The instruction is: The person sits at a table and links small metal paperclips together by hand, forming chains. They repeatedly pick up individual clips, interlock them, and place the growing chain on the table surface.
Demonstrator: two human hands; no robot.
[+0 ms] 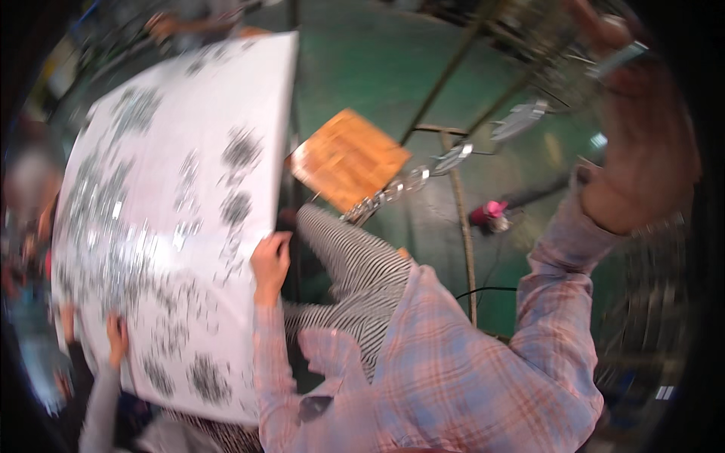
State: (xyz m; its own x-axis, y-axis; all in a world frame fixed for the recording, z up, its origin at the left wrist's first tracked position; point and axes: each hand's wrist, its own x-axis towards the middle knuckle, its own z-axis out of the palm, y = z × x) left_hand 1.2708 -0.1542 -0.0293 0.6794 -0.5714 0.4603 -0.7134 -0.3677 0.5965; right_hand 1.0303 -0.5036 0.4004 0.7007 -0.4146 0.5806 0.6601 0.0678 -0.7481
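Note:
My left hand (269,260) rests at the right edge of a white-topped table (260,98), its fingers curled; whatever they may hold is hidden. Many small dark and silvery parts (236,208) lie in loose heaps across the white surface, too blurred to name. My right hand (642,143) is raised far out to the right, away from the table, and smeared by motion. A pale, shiny strip (621,60) shows by its fingers; whether the hand grips it is unclear. Between the hands runs a blurred line of shiny silvery pieces (411,180).
A square wooden stool (349,158) stands beside the table on the green floor (355,68). Metal frame bars (464,234) rise to its right, near a pink object (495,209). Another person's hand (117,340) is at the table's near left; more people sit around it.

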